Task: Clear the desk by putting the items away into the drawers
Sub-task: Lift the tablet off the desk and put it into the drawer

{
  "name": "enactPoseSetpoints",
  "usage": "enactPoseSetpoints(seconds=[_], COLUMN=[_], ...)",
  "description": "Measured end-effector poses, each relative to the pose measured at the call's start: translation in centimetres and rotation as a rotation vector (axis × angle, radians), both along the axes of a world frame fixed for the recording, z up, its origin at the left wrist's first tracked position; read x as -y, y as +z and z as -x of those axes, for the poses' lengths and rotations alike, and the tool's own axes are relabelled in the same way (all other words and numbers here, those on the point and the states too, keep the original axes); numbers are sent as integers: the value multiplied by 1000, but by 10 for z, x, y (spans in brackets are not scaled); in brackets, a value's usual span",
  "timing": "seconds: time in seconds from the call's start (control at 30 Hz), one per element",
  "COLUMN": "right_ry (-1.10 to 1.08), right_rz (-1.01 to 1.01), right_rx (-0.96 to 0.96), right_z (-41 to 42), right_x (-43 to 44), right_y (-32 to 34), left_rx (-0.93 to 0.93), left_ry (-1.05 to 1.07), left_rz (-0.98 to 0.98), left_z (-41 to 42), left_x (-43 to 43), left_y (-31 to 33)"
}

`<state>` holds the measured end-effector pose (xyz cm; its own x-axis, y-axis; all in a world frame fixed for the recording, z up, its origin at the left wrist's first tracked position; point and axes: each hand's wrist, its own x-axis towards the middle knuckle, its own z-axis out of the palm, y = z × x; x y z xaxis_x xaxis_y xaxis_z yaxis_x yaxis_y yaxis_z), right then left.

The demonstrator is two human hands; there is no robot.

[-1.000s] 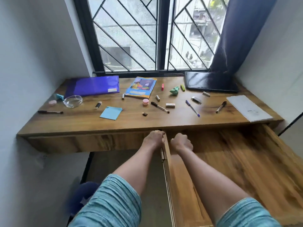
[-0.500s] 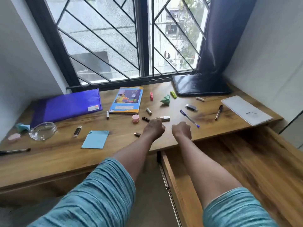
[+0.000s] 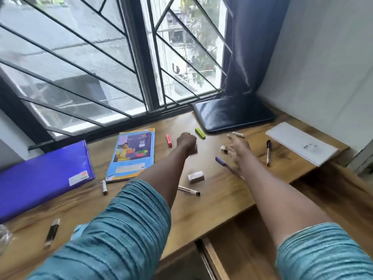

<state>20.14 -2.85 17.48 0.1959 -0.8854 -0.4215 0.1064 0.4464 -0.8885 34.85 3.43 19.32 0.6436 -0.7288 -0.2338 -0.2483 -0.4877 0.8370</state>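
At the far middle of the desk [image 3: 218, 199], the left hand [image 3: 186, 142] is curled into a fist low over the wood; whether it encloses anything cannot be told. The right hand [image 3: 237, 151] is open, its fingers spread above the purple pen [image 3: 221, 161] and just beside a small pale block [image 3: 224, 148].

Step in hand, by judgement: gathering the small items. Nothing shows in the visible part of the open drawer [image 3: 238, 251], pulled out below the desk's near right edge. The next move calls for closing on the pen, then carrying it back and down to the drawer.

Around lie a pink highlighter [image 3: 169, 140], green highlighter [image 3: 200, 133], wrapped eraser [image 3: 195, 176], black pen [image 3: 268, 151], booklet [image 3: 132, 154], purple folder [image 3: 40, 174], white notepad [image 3: 302, 146] and dark pad [image 3: 232, 114]. Beyond are a barred window [image 3: 101, 57], blue curtain [image 3: 242, 47] and pale wall [image 3: 323, 57].
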Motion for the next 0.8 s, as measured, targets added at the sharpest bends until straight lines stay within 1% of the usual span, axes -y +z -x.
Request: enactPoseSetpoints(seconds=[0.1, 0.2, 0.33, 0.43, 0.53, 0.6, 0.67, 0.7, 0.77, 0.8], right_ry=[-38, -188, -335, -376, -395, -412, -384, -351, -379, -375], right_rz=[-34, -103, -169, -214, -215, -260, -295, -290, -277, -235], right_rx=[73, 118, 69, 29, -23, -49, -106, -167, -104, -109], right_z=[-13, -18, -23, -33, -44, -47, -46, -44, -40, -37], right_x=[52, 112, 180, 214, 235, 242, 242, 242, 244, 248], right_y=[6, 8, 2, -12, -15, -17, -20, -21, -18, -20], left_rx=[-72, -170, -263, -255, -122, -131, -223, -292, -449, -523], left_ry=[22, 7, -23, -66, -105, -85, -47, -15, 19, 13], left_rz=[-5, -20, 4, -14, -91, -105, -93, -78, -53, -40], left_z=[-27, -42, -60, -62, -62, -64, -68, -72, -76, -76], left_x=[57, 111, 179, 212, 237, 246, 251, 254, 254, 254], left_y=[2, -5, -26, -37, -49, -52, -54, -55, -52, -50])
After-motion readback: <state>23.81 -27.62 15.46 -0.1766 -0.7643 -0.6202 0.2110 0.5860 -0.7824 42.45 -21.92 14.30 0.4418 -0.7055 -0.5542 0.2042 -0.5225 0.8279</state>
